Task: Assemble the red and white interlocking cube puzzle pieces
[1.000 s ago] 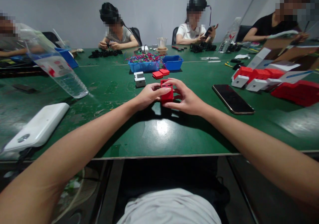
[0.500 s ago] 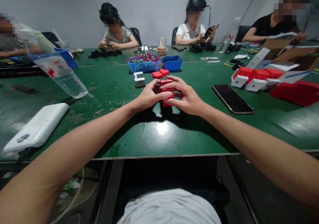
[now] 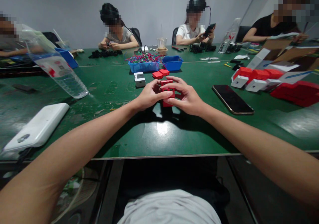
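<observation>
Between my hands, on the green table [image 3: 139,134], are red plastic cases [image 3: 168,103] that look like small boxes with dark cut-outs, one behind the other. My left hand [image 3: 149,96] holds them from the left, its thumb laid across the front. From the right, my right hand [image 3: 186,98] wraps round them, thumb in front and fingers over the far side. My fingers hide part of the cases. Just beyond lie red pieces [image 3: 157,75] and white plastic cases [image 3: 140,80].
A blue bin of wires [image 3: 144,66] stands beside a blue bin [image 3: 172,63]. A phone [image 3: 233,99] and red and white cases [image 3: 256,79] lie right. Left are a tilted bottle [image 3: 62,73] and a white power bank [image 3: 37,127]. Several people sit around the table.
My hands and the red cases have hardly moved. Across the table, the person in white has brought a raised hand in to the dark device they hold.
</observation>
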`<action>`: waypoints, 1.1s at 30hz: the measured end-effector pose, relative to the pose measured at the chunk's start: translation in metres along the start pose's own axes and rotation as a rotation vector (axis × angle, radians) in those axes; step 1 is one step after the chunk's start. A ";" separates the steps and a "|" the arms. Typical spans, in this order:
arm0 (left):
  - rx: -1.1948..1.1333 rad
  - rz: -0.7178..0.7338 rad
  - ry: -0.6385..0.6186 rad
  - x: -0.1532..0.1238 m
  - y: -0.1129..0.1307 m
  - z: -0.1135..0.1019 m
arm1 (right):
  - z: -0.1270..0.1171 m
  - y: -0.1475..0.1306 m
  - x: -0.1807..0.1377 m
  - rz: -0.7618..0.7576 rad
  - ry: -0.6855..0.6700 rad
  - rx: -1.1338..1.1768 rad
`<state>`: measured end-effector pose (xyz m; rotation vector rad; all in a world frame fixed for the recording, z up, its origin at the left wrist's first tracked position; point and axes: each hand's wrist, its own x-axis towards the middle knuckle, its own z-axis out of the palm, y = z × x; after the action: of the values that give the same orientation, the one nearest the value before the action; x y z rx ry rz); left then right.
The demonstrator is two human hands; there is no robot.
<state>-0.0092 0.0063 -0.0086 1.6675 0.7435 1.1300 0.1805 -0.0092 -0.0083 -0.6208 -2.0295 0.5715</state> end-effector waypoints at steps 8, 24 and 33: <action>-0.001 -0.015 -0.001 0.000 0.001 0.000 | 0.000 0.001 0.000 -0.010 0.008 -0.008; -0.016 0.000 0.024 0.000 -0.002 0.002 | 0.000 0.005 0.001 0.001 0.012 0.008; -0.003 -0.011 0.030 0.001 -0.002 0.002 | 0.001 0.009 0.002 -0.017 0.009 0.018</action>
<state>-0.0070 0.0072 -0.0104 1.6456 0.7689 1.1504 0.1807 -0.0010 -0.0123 -0.5944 -2.0170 0.5749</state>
